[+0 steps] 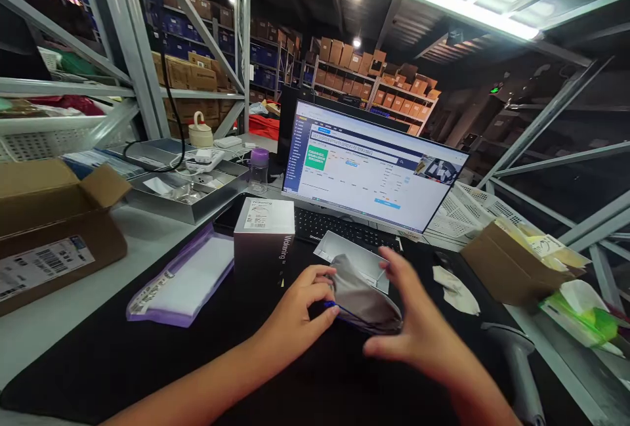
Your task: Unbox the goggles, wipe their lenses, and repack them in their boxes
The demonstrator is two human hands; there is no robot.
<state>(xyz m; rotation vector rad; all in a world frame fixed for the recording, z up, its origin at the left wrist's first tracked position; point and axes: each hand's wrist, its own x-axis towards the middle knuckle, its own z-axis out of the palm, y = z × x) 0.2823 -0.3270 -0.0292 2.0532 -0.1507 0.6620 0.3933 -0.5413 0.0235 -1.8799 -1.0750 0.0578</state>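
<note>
A soft grey pouch (361, 291) with a dark blue edge is held above the black desk mat. My left hand (305, 301) pinches its left end between thumb and fingers. Around the right end of the pouch, my right hand (411, 308) is spread, thumb and fingers wide apart. Behind the pouch lies a flat silver-grey card or lid (352, 255), partly covered by it. A white box (264, 235) with a label on top stands to the left of my left hand. What the pouch contains is hidden.
A purple-edged padded mailer (184, 281) lies at left, beyond it an open carton (59, 235). The monitor (369, 163) and keyboard (325, 226) stand behind. At right are a barcode scanner (516, 367), a crumpled pale piece (455, 291) and a cardboard box (506, 265).
</note>
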